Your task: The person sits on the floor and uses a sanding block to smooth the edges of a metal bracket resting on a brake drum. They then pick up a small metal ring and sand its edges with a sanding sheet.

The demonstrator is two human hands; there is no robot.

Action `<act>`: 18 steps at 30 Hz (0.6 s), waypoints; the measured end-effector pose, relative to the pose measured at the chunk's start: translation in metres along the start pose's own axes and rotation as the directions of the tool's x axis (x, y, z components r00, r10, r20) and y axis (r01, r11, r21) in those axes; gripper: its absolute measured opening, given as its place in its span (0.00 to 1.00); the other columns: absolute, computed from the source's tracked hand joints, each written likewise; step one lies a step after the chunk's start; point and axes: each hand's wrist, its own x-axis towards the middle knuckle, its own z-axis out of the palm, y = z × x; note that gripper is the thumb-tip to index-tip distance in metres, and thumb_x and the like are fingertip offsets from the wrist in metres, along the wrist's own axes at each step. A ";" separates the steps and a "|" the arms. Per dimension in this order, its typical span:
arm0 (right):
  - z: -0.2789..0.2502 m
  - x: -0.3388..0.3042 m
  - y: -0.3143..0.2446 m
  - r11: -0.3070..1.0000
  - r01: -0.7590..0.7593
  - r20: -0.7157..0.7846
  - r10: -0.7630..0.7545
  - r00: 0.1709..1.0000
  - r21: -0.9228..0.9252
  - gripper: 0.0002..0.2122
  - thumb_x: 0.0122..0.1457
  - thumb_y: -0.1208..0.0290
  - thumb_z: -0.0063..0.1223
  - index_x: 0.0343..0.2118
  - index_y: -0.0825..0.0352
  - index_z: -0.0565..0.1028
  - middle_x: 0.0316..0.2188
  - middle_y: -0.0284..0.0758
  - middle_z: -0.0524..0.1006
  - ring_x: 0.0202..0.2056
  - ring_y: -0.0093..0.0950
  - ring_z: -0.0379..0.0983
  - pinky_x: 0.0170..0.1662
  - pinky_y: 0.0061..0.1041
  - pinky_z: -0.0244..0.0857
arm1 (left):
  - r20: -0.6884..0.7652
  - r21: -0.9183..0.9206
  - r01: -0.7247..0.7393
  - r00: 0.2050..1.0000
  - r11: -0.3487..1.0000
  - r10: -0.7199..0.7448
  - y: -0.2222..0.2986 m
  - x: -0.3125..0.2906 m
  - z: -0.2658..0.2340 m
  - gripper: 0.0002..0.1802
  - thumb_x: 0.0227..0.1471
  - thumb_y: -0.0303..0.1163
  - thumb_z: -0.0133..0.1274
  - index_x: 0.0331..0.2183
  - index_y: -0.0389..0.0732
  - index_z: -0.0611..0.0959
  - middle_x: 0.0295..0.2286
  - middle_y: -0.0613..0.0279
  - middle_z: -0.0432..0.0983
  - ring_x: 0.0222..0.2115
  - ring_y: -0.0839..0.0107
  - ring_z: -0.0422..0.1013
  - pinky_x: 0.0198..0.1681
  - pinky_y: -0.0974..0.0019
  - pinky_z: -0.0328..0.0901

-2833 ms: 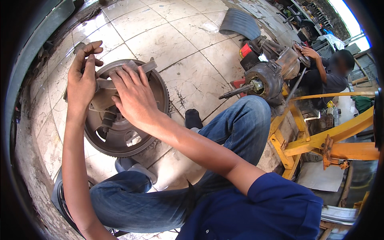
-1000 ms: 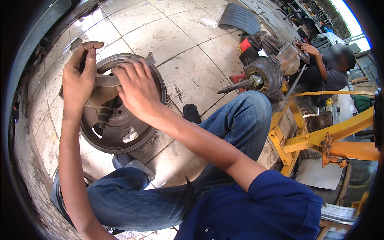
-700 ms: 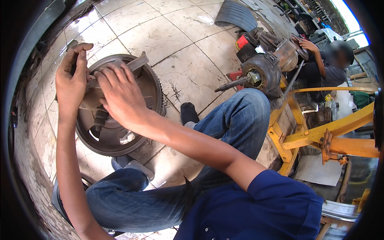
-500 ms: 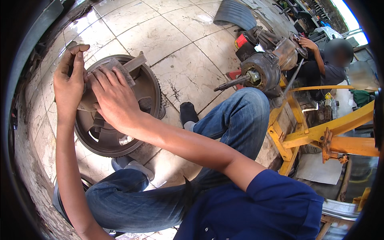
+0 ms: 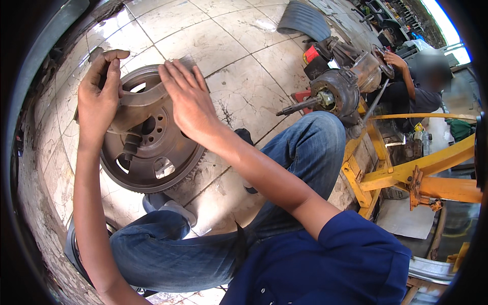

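In front of me, a long curved metal part (image 5: 140, 108), brownish-grey, is held above a round toothed flywheel (image 5: 180, 145). My left hand (image 5: 99, 96) grips the part's left end, its thumb and index finger curled at the top. A dark stub (image 5: 132, 144) juts down beneath the part. My right hand (image 5: 190, 99) lies flat over the part's far right end, fingers stretched out side by side. A grey edge shows past those fingertips; whether it is the part's tip or a separate flat piece, I cannot tell. The flywheel has bolt holes round its centre and larger openings.
My jeans-clad legs (image 5: 300, 147) are on either side of the tiled floor (image 5: 229, 40). At the right, a greasy gear housing with a shaft (image 5: 333, 94) rests by a yellow metal stand (image 5: 376, 178). Behind it another person (image 5: 424, 91) works. A grey curved sheet (image 5: 303, 21) lies at the back.
My right hand has slid right and away along the metal part, uncovering its middle. My left hand keeps its grip; the part's tilt looks slightly different.
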 end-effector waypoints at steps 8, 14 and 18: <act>-0.010 0.004 -0.006 0.997 -0.025 0.057 0.021 0.998 0.073 0.26 0.54 0.86 0.41 0.59 0.73 0.62 0.61 0.47 0.62 0.65 0.41 0.51 0.68 0.44 0.40 | -0.039 0.024 -0.013 0.999 1.000 0.014 0.004 0.000 0.000 0.12 0.62 0.30 0.45 0.41 0.40 0.82 0.18 0.71 0.69 0.18 0.85 0.63 0.22 0.76 0.60; -0.006 0.003 -0.050 0.989 0.101 0.139 -0.115 0.984 0.105 0.25 0.55 0.84 0.41 0.59 0.76 0.62 0.62 0.48 0.61 0.66 0.40 0.51 0.69 0.44 0.38 | -0.055 0.024 -0.023 0.998 0.999 0.025 -0.003 0.001 0.001 0.12 0.63 0.33 0.46 0.41 0.41 0.82 0.16 0.71 0.68 0.18 0.86 0.62 0.22 0.76 0.60; -0.009 0.003 -0.048 0.985 0.107 0.135 -0.126 0.983 0.135 0.26 0.55 0.85 0.40 0.60 0.74 0.61 0.62 0.46 0.61 0.66 0.39 0.51 0.69 0.43 0.38 | -0.051 0.021 -0.036 0.998 0.999 0.037 -0.004 0.000 0.000 0.12 0.63 0.32 0.46 0.41 0.40 0.82 0.16 0.71 0.68 0.18 0.86 0.62 0.22 0.76 0.60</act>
